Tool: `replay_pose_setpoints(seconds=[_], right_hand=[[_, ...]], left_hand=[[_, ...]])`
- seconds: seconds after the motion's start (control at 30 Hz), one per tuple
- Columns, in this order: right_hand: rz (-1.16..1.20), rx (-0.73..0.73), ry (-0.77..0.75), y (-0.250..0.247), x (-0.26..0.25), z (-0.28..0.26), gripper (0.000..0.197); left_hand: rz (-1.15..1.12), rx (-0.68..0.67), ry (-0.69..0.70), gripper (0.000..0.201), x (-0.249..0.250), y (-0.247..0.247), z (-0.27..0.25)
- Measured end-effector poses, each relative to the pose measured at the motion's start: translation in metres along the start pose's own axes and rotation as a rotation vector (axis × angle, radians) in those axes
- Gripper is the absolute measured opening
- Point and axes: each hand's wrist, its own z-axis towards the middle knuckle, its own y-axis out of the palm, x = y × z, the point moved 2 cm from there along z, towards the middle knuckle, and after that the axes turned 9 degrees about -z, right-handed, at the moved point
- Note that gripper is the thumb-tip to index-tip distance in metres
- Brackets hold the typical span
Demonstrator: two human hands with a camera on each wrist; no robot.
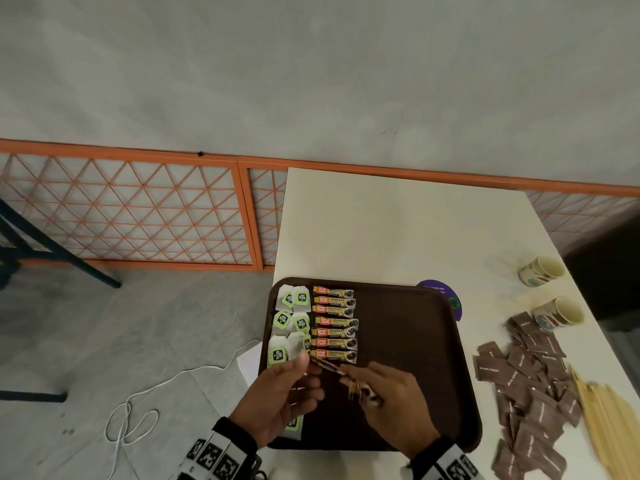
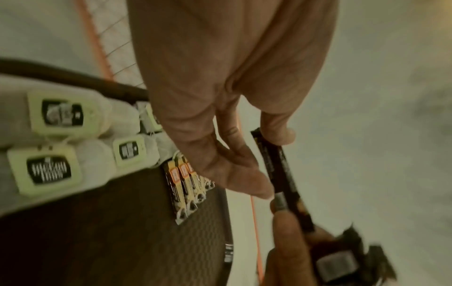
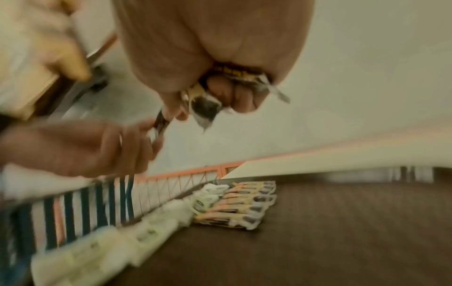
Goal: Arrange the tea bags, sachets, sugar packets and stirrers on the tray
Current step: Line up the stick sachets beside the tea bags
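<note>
A brown tray holds a column of green-tagged tea bags at its left. Beside them lies a column of coffee sachets. Over the tray's near left part, my left hand pinches one dark coffee sachet by its end. The same sachet shows in the left wrist view between my left fingers. My right hand touches the sachet's other end and grips a bundle of sachets in its curled fingers. The bundle also shows in the right wrist view.
Brown sugar packets lie heaped on the white table right of the tray, with wooden stirrers beyond them. Two paper cups stand further back. A purple disc sticks out behind the tray. One tea bag lies under my left wrist.
</note>
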Motion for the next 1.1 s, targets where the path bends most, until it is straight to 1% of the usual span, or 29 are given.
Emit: replay_pose_setpoints(seconds=[0.03, 0.07, 0.13, 0.2, 0.23, 0.27, 0.3, 0.33, 0.4, 0.43, 0.47, 0.5, 0.57, 0.6, 0.63, 0.7, 0.77, 0.8, 0.83, 0.9, 0.97, 1.03, 1.1], right_hand=[[-0.119, -0.013, -0.084, 0.001, 0.004, -0.005, 0.042], [-0.229, 0.007, -0.154, 0.001, 0.006, -0.008, 0.050], [-0.346, 0.027, -0.202, 0.001, 0.009, -0.012, 0.062], [-0.334, 0.002, -0.194, 0.002, 0.009, -0.015, 0.065], [-0.262, -0.002, -0.158, 0.000, 0.008, -0.015, 0.061], [-0.121, 0.002, -0.067, -0.003, 0.007, -0.015, 0.053], [0.064, -0.001, 0.081, -0.007, 0.005, -0.013, 0.042], [0.254, -0.040, 0.242, -0.008, 0.004, -0.013, 0.031], [0.529, -0.188, 0.491, -0.008, -0.002, -0.012, 0.014], [0.611, -0.248, 0.554, -0.007, -0.009, -0.012, 0.011], [0.658, -0.267, 0.569, -0.004, -0.015, -0.012, 0.014], [0.680, -0.246, 0.576, -0.002, -0.019, -0.011, 0.020], [0.671, -0.151, 0.604, 0.002, -0.021, -0.008, 0.032], [0.673, -0.124, 0.606, 0.005, -0.020, -0.007, 0.032], [0.683, -0.126, 0.598, 0.007, -0.021, -0.007, 0.027], [0.703, -0.166, 0.573, 0.010, -0.023, -0.006, 0.017], [0.707, -0.200, 0.576, 0.012, -0.021, -0.010, 0.016], [0.706, -0.224, 0.591, 0.013, -0.020, -0.012, 0.019], [0.704, -0.254, 0.599, 0.014, -0.018, -0.014, 0.021], [0.729, -0.307, 0.591, 0.015, -0.017, -0.018, 0.024], [0.758, -0.321, 0.576, 0.019, -0.013, -0.019, 0.026], [0.701, -0.332, 0.575, 0.020, -0.005, -0.019, 0.028], [0.620, -0.402, 0.556, 0.020, 0.006, -0.018, 0.028]], left_hand=[[-0.031, -0.003, -0.022, 0.039, -0.001, 0.001, -0.001], [-0.036, -0.004, -0.029, 0.039, -0.001, 0.001, 0.000], [0.008, -0.011, -0.014, 0.038, -0.001, 0.001, 0.001], [0.062, -0.017, 0.015, 0.034, 0.000, 0.001, 0.001], [0.088, -0.010, 0.038, 0.031, 0.001, 0.000, 0.000], [0.116, 0.004, 0.066, 0.029, 0.002, -0.001, 0.000], [0.140, 0.021, 0.094, 0.027, 0.003, -0.002, 0.000], [0.153, 0.038, 0.118, 0.026, 0.003, -0.003, 0.000], [0.138, 0.072, 0.148, 0.023, 0.002, -0.004, 0.002], [0.110, 0.087, 0.144, 0.022, -0.001, -0.004, 0.002], [0.091, 0.090, 0.128, 0.021, -0.004, -0.002, 0.002], [0.096, 0.079, 0.100, 0.020, -0.009, 0.001, 0.000], [0.198, 0.030, 0.032, 0.019, -0.020, 0.009, -0.004], [0.272, 0.003, 0.007, 0.020, -0.026, 0.012, -0.005], [0.344, -0.017, -0.009, 0.020, -0.031, 0.014, -0.005], [0.419, -0.015, -0.018, 0.022, -0.038, 0.016, -0.003], [0.374, 0.023, -0.024, 0.033, -0.040, 0.014, 0.000], [0.303, 0.040, -0.038, 0.038, -0.039, 0.013, 0.001], [0.215, 0.050, -0.058, 0.039, -0.040, 0.011, 0.002], [0.070, 0.046, -0.111, 0.033, -0.044, 0.010, 0.006], [0.007, 0.062, -0.140, 0.024, -0.048, 0.010, 0.007], [-0.009, 0.096, -0.122, 0.019, -0.046, 0.008, 0.009], [-0.002, 0.135, -0.063, 0.020, -0.039, 0.001, 0.012]])
